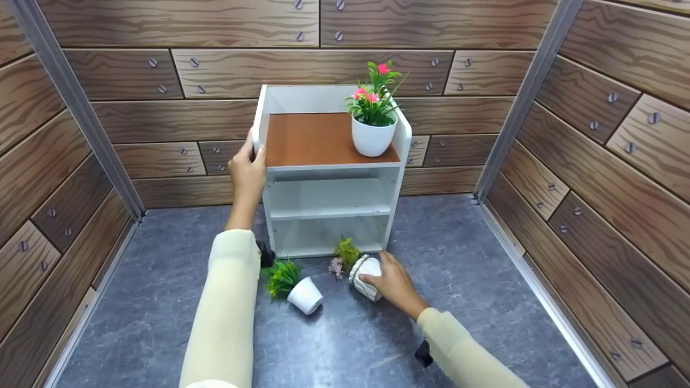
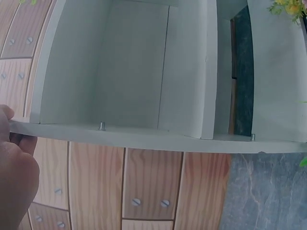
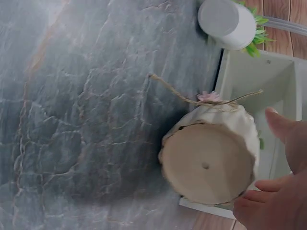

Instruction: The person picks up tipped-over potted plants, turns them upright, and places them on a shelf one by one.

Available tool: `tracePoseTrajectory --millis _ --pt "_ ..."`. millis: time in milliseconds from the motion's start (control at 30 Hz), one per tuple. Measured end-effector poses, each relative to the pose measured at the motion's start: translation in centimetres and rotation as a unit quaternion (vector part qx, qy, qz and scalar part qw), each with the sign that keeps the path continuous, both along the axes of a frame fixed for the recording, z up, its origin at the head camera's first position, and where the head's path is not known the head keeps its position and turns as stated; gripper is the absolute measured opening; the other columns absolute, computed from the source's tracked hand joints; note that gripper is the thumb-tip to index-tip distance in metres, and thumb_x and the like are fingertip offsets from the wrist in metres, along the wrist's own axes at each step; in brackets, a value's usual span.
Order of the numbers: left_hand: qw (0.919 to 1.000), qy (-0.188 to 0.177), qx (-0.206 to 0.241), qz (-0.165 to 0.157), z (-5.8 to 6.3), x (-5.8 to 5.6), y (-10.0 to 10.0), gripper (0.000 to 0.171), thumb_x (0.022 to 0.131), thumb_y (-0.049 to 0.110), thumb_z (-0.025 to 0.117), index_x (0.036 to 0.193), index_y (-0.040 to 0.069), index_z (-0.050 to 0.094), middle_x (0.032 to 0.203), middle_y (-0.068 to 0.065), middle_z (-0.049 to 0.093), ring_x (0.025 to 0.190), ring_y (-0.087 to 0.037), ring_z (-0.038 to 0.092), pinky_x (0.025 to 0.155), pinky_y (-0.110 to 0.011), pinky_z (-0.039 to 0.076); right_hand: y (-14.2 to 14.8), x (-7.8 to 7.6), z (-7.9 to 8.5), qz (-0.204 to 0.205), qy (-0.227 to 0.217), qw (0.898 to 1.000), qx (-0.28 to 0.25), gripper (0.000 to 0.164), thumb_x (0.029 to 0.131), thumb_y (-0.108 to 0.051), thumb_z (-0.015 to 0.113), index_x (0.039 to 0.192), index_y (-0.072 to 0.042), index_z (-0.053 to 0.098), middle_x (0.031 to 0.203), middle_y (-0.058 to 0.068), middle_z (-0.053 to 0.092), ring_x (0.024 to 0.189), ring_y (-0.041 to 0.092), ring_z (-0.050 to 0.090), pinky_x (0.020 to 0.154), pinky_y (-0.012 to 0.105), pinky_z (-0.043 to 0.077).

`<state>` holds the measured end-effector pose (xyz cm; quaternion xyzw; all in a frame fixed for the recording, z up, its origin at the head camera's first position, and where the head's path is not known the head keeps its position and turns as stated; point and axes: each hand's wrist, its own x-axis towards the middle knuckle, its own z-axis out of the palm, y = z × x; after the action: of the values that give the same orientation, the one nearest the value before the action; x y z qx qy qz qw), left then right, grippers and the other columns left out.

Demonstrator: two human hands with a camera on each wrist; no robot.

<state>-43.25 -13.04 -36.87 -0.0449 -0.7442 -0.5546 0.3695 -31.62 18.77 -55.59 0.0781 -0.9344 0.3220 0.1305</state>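
My left hand (image 1: 249, 171) grips the left side panel of a small white shelf unit (image 1: 330, 214) with a brown top; its thumb lies inside the panel edge. My right hand (image 1: 398, 284) reaches round a white ceramic pot (image 1: 367, 277) with twine about it, tipped over in front of the shelf. In the right wrist view the pot's round base (image 3: 207, 163) faces the camera, fingertips (image 3: 242, 197) are at its edge and the thumb stands apart from it. Yellow-green and pink sprigs (image 1: 347, 252) stick out of this pot toward the shelf.
A smaller white pot (image 1: 305, 296) with a green plant (image 1: 283, 277) lies tipped on the grey marbled floor (image 1: 178, 302). On the shelf's top right stands a white pot (image 1: 373, 137) with pink flowers. Wood-patterned walls (image 1: 172, 121) enclose the back and both sides.
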Motion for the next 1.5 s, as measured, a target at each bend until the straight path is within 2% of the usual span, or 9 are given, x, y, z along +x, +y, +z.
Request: tracePoseTrajectory --millis 200,367,567,900,1067,1300,1500 --pt "0.9999 -0.014 -0.003 -0.002 -0.1 0.2 0.0 0.047 0.1 0.01 0.06 0.146 0.007 0.052 0.133 -0.024 0.062 0.12 -0.029 0.063 0.1 -0.043 0.052 0.1 -0.1 -0.9 -0.009 -0.034 0.999 0.025 0.075 0.079 -0.034 0.086 0.132 0.01 0.056 0.132 0.028 0.06 0.118 0.046 0.059 0.1 0.056 0.048" --pt "0.9999 -0.012 -0.003 -0.002 0.0 0.2 0.0 0.047 0.1 0.01 0.061 0.146 0.007 0.053 0.133 -0.025 0.062 0.119 -0.029 0.063 0.1 -0.042 0.052 0.2 -0.1 -1.4 -0.011 -0.038 0.999 0.034 0.077 0.079 -0.035 0.086 0.133 0.01 0.055 0.132 0.028 0.06 0.119 0.045 0.059 0.101 0.056 0.047" --pt "1.0 -0.007 0.002 -0.006 0.0 0.1 0.0 0.047 0.099 0.009 0.061 0.145 0.005 0.053 0.134 -0.023 0.061 0.121 -0.027 0.062 0.101 -0.041 0.052 0.5 0.1 -1.9 -0.013 -0.016 1.0 0.02 0.072 0.081 -0.034 0.084 0.133 0.008 0.057 0.131 0.027 0.062 0.119 0.044 0.059 0.101 0.056 0.047" --pt "0.9999 -0.006 0.009 -0.009 0.1 0.1 0.0 0.047 0.099 0.007 0.06 0.145 0.004 0.052 0.134 -0.023 0.061 0.12 -0.027 0.062 0.1 -0.041 0.052 0.7 0.5 -3.3 -0.009 0.067 0.998 0.008 0.064 0.083 -0.032 0.082 0.13 0.006 0.061 0.127 0.024 0.064 0.117 0.043 0.061 0.1 0.054 0.049" --pt "0.9999 -0.009 0.006 -0.009 0.2 0.3 0.0 0.047 0.1 0.008 0.06 0.146 0.004 0.052 0.136 -0.023 0.06 0.124 -0.027 0.06 0.103 -0.04 0.05 0.8 0.9 -3.6 -0.017 0.076 0.997 -0.019 0.065 0.085 -0.033 0.08 0.131 0.008 0.06 0.13 0.024 0.063 0.12 0.042 0.06 0.103 0.053 0.048" --pt "0.9999 -0.014 0.002 -0.006 0.1 0.3 -0.1 0.047 0.1 0.009 0.06 0.146 0.005 0.052 0.137 -0.022 0.06 0.127 -0.027 0.059 0.106 -0.04 0.048 1.4 1.4 -4.0 -0.039 0.054 0.995 -0.08 0.067 0.089 -0.035 0.077 0.135 0.009 0.057 0.136 0.025 0.06 0.126 0.042 0.057 0.107 0.052 0.045" --pt "0.9998 -0.012 0.004 -0.013 -0.1 0.3 -0.2 0.047 0.1 0.01 0.06 0.147 0.005 0.051 0.138 -0.022 0.059 0.128 -0.027 0.058 0.106 -0.039 0.048 2.0 1.8 -4.7 -0.061 0.052 0.99 -0.119 0.065 0.091 -0.033 0.076 0.138 0.006 0.056 0.138 0.025 0.059 0.128 0.041 0.056 0.107 0.052 0.044"
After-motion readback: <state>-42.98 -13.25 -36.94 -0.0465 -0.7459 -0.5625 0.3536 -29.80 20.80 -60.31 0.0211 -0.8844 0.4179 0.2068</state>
